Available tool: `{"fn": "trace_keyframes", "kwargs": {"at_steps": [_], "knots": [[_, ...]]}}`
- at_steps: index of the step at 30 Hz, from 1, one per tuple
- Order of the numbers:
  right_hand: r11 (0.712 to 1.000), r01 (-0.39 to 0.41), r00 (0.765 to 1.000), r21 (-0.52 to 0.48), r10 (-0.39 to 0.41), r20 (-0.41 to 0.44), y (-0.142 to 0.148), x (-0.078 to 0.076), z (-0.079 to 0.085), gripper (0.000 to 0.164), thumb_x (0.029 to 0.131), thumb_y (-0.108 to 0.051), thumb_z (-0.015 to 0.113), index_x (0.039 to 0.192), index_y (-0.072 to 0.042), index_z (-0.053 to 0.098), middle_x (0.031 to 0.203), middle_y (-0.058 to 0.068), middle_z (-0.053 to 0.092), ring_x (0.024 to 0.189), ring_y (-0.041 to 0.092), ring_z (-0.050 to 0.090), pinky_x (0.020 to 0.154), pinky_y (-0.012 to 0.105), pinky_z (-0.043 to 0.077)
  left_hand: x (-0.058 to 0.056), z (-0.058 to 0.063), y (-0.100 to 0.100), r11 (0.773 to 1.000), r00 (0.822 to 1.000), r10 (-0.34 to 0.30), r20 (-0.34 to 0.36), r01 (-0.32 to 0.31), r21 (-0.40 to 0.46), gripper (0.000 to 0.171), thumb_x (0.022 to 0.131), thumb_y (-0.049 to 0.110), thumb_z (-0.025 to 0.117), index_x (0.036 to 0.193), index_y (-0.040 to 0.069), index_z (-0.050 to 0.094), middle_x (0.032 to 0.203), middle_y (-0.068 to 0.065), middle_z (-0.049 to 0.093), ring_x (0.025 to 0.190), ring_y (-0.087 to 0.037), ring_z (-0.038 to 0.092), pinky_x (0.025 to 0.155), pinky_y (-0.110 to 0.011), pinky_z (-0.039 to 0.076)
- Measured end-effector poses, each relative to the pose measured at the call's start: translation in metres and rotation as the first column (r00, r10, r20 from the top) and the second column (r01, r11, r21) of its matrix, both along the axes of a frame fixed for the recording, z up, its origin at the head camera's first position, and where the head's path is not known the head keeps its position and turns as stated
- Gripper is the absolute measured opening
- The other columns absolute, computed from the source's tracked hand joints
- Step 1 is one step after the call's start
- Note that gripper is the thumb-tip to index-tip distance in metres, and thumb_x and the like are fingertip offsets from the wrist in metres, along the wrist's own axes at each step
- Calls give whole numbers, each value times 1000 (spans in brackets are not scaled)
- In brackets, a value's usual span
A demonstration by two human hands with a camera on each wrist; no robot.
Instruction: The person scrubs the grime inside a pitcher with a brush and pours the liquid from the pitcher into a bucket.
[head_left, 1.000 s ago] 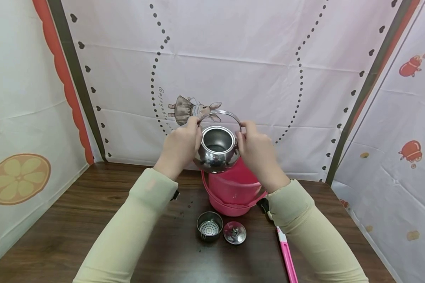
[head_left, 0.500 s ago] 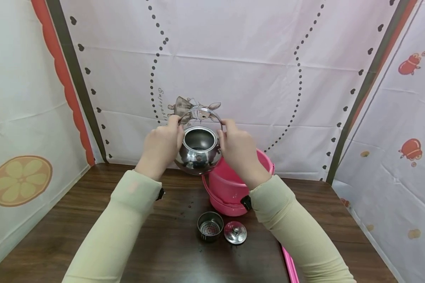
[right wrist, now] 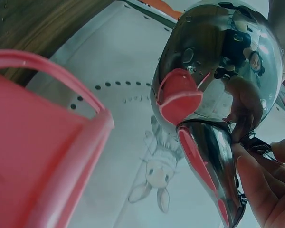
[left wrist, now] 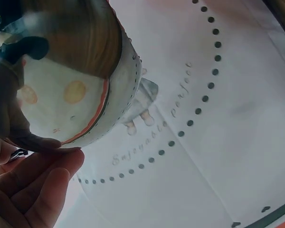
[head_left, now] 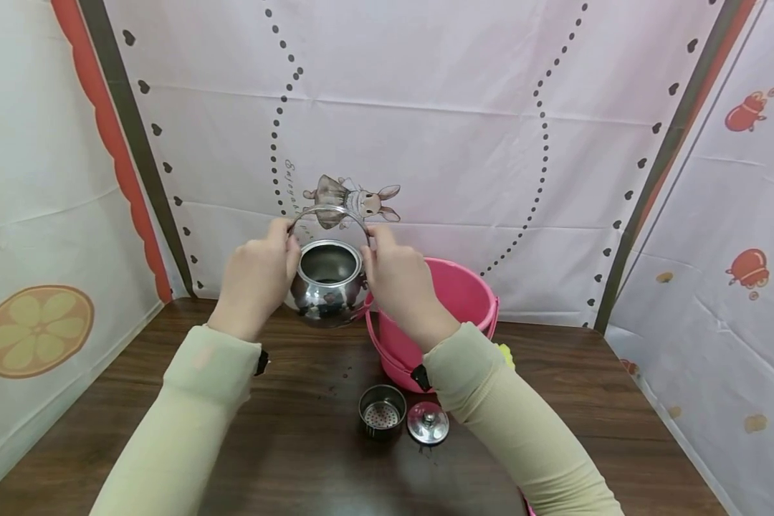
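A shiny metal teapot [head_left: 325, 299] with no lid on hangs above the table, its round mouth tilted toward the head camera. My left hand [head_left: 253, 276] grips the left base of its arched handle [head_left: 330, 208]. On the other side my right hand [head_left: 400, 281] pinches the handle's right base, right beside the spout [right wrist: 213, 166]. Water drops cling to the polished body in the right wrist view. A pink bucket [head_left: 456, 292] stands to the right, partly hidden behind my right hand and forearm.
In front of the bucket, a small metal strainer cup [head_left: 382, 413] and the knobbed metal lid [head_left: 428, 424] lie on the dark wooden table [head_left: 297, 444]. A yellow item [head_left: 506, 355] peeks out behind my right sleeve. Printed cloth walls [head_left: 413, 158] surround the table.
Both hands have carried the teapot left, from in front of the bucket to beside it, and slightly lower. More of the bucket's opening shows. The strainer cup and lid stay put.
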State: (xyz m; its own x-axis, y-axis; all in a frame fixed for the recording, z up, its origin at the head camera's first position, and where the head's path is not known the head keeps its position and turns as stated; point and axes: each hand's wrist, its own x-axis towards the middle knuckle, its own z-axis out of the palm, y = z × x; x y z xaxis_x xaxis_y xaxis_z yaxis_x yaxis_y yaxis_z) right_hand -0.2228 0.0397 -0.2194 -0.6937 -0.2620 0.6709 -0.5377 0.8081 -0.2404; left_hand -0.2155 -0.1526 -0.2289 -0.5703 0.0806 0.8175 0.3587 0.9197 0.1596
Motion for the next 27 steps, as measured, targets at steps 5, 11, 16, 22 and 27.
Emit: {"fn": "trace_keyframes", "kwargs": {"at_steps": [5, 11, 16, 22, 27], "knots": [[1000, -14, 999, 4, 14, 39, -8, 1, -7, 32, 97, -23, 52, 125, -8, 51, 62, 5, 61, 52, 18, 56, 49, 32, 45, 5, -8, -8, 1000, 1000, 21, -14, -21, 0, 19, 93, 8, 46, 105, -4, 55, 53, -20, 55, 42, -37, 49, 41, -48, 36], [999, -31, 994, 7, 30, 106, -17, 3, -19, 32, 97, -24, 52, 125, -9, 50, 63, 4, 62, 53, 18, 57, 50, 30, 45, 8, -22, -17, 999, 999, 47, 27, -47, 0, 19, 92, 9, 47, 106, -2, 54, 51, -19, 52, 40, -33, 45, 39, -46, 34], [999, -37, 989, 7, 35, 140, -23, 3, -34, 32, 96, -25, 53, 124, -10, 51, 65, 6, 63, 57, 21, 61, 51, 31, 46, 11, -38, -24, 998, 993, 58, 98, -60, 15, 19, 93, 11, 46, 106, -1, 53, 52, -17, 51, 40, -29, 43, 37, -41, 32], [999, -35, 981, -1, 34, 191, -28, 3, -49, 31, 96, -26, 53, 122, -11, 51, 71, 6, 65, 61, 22, 63, 53, 31, 47, 13, -54, -28, 997, 989, 62, 136, -67, 28, 18, 93, 12, 46, 105, 0, 53, 51, -17, 53, 39, -28, 44, 37, -39, 31], [999, -43, 975, 12, 39, 217, -33, 5, -63, 31, 96, -26, 54, 123, -11, 51, 70, 6, 65, 60, 19, 62, 53, 29, 46, 16, -72, -33, 997, 985, 64, 160, -71, 37, 17, 92, 11, 47, 104, 0, 52, 51, -16, 54, 38, -26, 43, 37, -40, 32]]}}
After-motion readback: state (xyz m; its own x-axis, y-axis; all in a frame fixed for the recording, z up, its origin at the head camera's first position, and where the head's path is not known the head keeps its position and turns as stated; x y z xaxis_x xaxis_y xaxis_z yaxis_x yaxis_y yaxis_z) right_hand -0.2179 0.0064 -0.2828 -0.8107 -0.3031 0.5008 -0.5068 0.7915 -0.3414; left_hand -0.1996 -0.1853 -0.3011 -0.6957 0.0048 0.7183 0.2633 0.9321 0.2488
